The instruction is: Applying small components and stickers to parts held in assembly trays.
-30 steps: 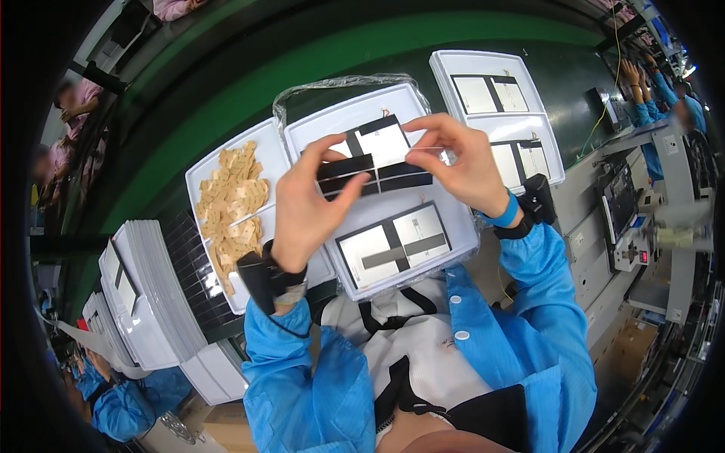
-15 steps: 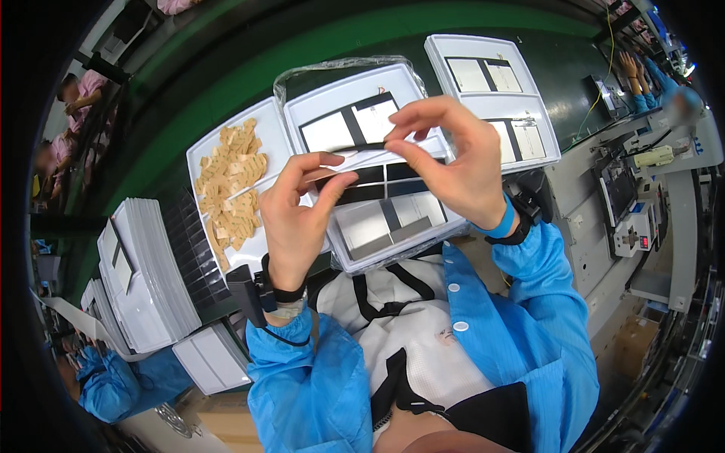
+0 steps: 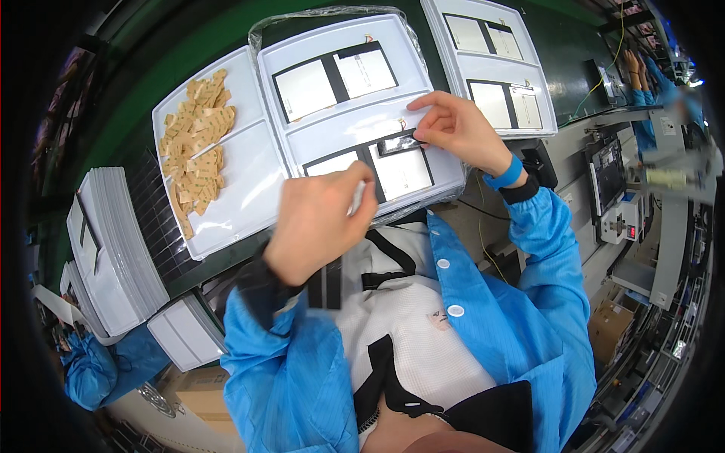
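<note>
My right hand (image 3: 464, 136) pinches the right end of a short, glossy black strip (image 3: 397, 144). This strip lies along the far edge of a white panel with black borders (image 3: 404, 177) in the near compartment of a white tray (image 3: 347, 136). My left hand (image 3: 321, 215), smeared by motion, is closed over the tray's near left corner. Something small and whitish (image 3: 356, 198) shows at its fingers, too blurred to name. Below its wrist hangs a dark sheet with pale lines (image 3: 325, 287). Another black-and-white panel (image 3: 306, 90) rests in the far compartment.
To the left, a white tray (image 3: 249, 181) holds a heap of tan paper pieces (image 3: 198, 113). A further tray of panels (image 3: 461, 68) sits at the far right. Stacked white trays (image 3: 113, 249) stand at the left. A co-worker's hands (image 3: 638, 75) show at the upper right.
The black strip, held up between both hands before, now lies on the near panel. My left hand has let go of it and moved toward me. A dark sheet no longer covers the near panel.
</note>
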Motion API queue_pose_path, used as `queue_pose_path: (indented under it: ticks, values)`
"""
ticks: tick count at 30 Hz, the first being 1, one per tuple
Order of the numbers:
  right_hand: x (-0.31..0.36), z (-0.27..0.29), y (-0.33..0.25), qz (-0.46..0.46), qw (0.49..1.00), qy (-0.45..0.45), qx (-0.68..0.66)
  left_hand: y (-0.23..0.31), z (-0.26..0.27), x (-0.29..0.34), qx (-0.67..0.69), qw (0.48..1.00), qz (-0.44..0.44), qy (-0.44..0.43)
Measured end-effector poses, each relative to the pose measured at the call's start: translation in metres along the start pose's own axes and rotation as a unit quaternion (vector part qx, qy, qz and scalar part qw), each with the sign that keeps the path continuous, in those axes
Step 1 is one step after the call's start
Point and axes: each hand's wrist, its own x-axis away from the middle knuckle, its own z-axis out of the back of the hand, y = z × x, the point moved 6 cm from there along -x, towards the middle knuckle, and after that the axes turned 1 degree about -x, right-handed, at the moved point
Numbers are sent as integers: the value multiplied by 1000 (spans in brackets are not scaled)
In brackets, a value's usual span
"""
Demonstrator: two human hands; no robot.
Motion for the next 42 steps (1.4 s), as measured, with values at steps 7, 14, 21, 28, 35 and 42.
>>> queue_pose_path:
  ticks: [7, 14, 21, 28, 35, 42]
  values:
    - [-6, -3, 0, 9, 1000, 20, 20, -25, -57, -1, -49, 995, -24, 78]
    - [-8, -2, -1, 3, 998, 25, 52, -26, -57, -1, -42, 996, -24, 76]
    - [-9, -2, 3, 12, 998, 34, 45, -25, -60, -2, -84, 993, -25, 76]
    - [-9, -6, -2, 47, 986, 54, 149, -24, -62, -3, -97, 993, -3, 71]
    - [-6, -7, -8, 61, 977, 74, 191, -23, -61, -3, -103, 992, 2, 73]
    - [-4, -4, -13, 85, 966, 70, 234, -25, -63, -3, -108, 992, 4, 72]
